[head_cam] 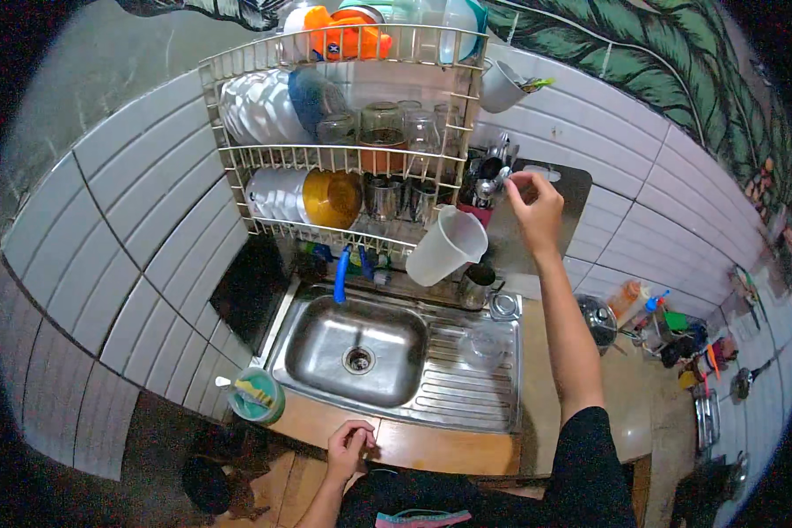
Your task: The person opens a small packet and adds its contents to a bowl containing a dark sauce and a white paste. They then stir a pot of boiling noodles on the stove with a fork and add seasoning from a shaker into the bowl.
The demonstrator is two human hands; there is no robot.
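My right hand (pixel 538 204) is raised at the utensil holder right of the dish rack, its thumb and fingertips pinched on a metal spoon (pixel 504 173) among the other utensils (pixel 485 188). My left hand (pixel 350 445) rests near the front edge of the wooden counter (pixel 449 449), fingers loosely curled, holding nothing that I can see. A translucent plastic pitcher (pixel 439 251) hangs tilted at the rack's lower right corner. Below lies the stainless steel sink (pixel 356 343), its basin empty, with a clear round container (pixel 484 346) on the ribbed drainboard.
The wire dish rack (pixel 369 150) holds plates, glass jars and metal cups. A green tub (pixel 257 396) with a sponge stands at the sink's left front corner. Against the right wall are a cutting board (pixel 574 198), a lidded pot (pixel 595 320) and several bottles (pixel 627 300).
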